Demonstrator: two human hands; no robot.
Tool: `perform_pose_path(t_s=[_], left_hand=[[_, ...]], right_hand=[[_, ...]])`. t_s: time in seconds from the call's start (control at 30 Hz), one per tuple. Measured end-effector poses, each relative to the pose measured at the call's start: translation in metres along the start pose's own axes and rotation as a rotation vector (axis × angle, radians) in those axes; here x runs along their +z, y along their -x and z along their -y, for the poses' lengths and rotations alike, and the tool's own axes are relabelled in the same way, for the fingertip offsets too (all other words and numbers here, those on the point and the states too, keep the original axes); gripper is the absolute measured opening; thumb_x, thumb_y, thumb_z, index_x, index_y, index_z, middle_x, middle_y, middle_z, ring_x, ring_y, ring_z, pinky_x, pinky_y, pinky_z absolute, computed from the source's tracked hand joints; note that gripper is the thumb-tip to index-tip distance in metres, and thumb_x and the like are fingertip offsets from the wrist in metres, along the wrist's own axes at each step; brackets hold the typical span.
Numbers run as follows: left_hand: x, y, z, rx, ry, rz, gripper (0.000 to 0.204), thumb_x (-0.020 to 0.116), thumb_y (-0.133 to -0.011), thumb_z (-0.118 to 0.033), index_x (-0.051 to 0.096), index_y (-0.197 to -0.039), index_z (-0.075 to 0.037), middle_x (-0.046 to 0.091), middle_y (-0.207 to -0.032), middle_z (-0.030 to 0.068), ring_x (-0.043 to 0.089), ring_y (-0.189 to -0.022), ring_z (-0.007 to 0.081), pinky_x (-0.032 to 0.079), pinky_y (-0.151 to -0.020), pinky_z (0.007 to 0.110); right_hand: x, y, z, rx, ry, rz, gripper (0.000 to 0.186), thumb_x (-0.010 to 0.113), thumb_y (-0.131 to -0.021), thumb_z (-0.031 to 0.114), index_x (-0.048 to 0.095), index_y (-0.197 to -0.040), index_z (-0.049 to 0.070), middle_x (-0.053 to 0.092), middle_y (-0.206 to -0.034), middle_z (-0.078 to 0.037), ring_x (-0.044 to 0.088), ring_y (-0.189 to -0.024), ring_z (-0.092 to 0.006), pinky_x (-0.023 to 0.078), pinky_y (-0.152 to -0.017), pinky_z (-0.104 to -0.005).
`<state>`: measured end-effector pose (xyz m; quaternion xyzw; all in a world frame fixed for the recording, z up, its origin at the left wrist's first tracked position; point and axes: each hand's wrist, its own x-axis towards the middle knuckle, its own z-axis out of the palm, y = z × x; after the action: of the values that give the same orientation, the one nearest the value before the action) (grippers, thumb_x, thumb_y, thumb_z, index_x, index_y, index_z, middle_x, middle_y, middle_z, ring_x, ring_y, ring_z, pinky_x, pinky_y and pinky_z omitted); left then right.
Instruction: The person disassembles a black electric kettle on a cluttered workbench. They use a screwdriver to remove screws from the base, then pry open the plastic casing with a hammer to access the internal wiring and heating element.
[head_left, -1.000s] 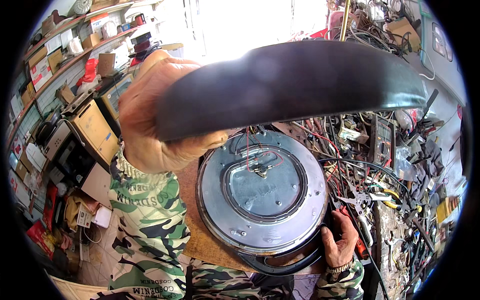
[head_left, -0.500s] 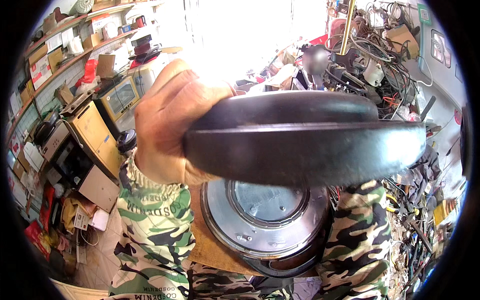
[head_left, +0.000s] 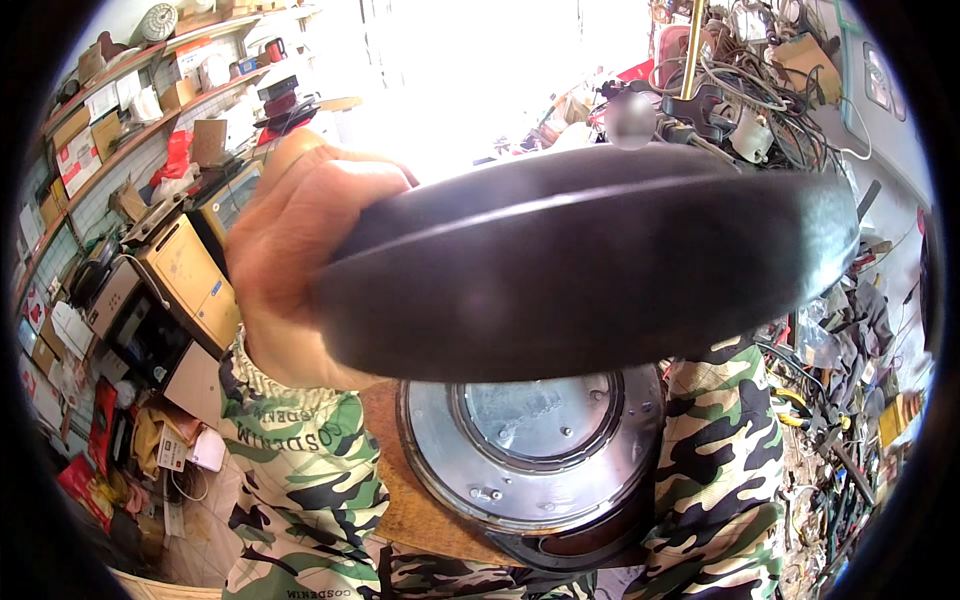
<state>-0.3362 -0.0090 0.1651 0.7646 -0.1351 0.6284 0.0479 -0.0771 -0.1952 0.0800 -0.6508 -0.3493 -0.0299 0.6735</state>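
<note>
A thick, round black shell (head_left: pixel 580 275) is held up close in front of me, edge-on and tilted so that its right side is higher. My left hand (head_left: pixel 300 255) grips its left edge, closed round the rim with the knuckles up. The shell hides my right hand; only my right forearm in its camouflage sleeve (head_left: pixel 722 450) shows, running up behind the shell's right side. Below lies a round metal pan-like part (head_left: pixel 430 440) with a raised inner ring, a few small studs and a dark handle at its near edge. The shell covers its far part.
The metal part rests on a brown wooden surface (head_left: pixel 415 510). Tangled cables (head_left: pixel 790 130) and loose tools (head_left: pixel 830 430) crowd the right. On the left stand shelves (head_left: pixel 130 140) of boxes, a yellowish cabinet (head_left: pixel 195 285) and a microwave-like appliance (head_left: pixel 140 330).
The black shell has tilted, its left end lower and its right end higher, and looks larger. My left hand has shifted left with it. The metal part stays on the wooden surface.
</note>
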Motion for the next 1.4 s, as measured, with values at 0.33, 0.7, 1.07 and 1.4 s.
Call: perform_pose_path(t_s=[0.33, 0.7, 1.07, 1.4], left_hand=[[-0.023, 0.01, 0.002, 0.024, -0.082, 0.147, 0.046, 0.078, -0.08, -0.026, 0.06, -0.113, 0.001, 0.062, -0.109, 0.0135, 0.058, -0.099, 0.0253, 0.044, -0.089, 0.038], [-0.029, 0.021, -0.01, -0.176, -0.088, 0.129, 0.057, 0.075, -0.087, -0.027, 0.054, -0.132, 0.002, 0.058, -0.126, 0.0159, 0.055, -0.118, 0.0271, 0.04, -0.106, 0.042], [-0.031, 0.008, -0.011, -0.081, -0.153, 0.358, 0.057, 0.071, -0.091, -0.013, 0.047, -0.14, 0.003, 0.057, -0.132, 0.0176, 0.059, -0.12, 0.0266, 0.048, -0.104, 0.038], [-0.015, 0.01, -0.005, -0.161, 0.004, 0.245, 0.047, 0.075, -0.09, -0.013, 0.058, -0.132, -0.001, 0.065, -0.123, 0.0115, 0.066, -0.109, 0.0207, 0.053, -0.097, 0.034]], right_hand=[[0.012, -0.027, -0.004, -0.016, -0.041, 0.083, 0.02, 0.062, -0.101, 0.014, 0.065, -0.095, -0.005, 0.068, -0.073, -0.01, 0.067, -0.061, -0.0155, 0.052, -0.052, -0.0292], [0.035, -0.048, 0.001, 0.003, -0.061, 0.155, 0.017, 0.06, -0.101, 0.013, 0.066, -0.096, -0.002, 0.066, -0.072, -0.007, 0.067, -0.061, -0.0152, 0.053, -0.052, -0.0286], [0.029, -0.051, -0.03, 0.072, -0.111, 0.191, 0.023, 0.062, -0.101, 0.019, 0.063, -0.093, -0.003, 0.067, -0.072, -0.01, 0.068, -0.061, -0.0176, 0.055, -0.053, -0.0295], [0.02, -0.037, -0.026, 0.133, -0.171, 0.154, 0.021, 0.057, -0.104, 0.015, 0.061, -0.099, -0.004, 0.067, -0.08, -0.011, 0.068, -0.065, -0.0186, 0.055, -0.055, -0.0292]])
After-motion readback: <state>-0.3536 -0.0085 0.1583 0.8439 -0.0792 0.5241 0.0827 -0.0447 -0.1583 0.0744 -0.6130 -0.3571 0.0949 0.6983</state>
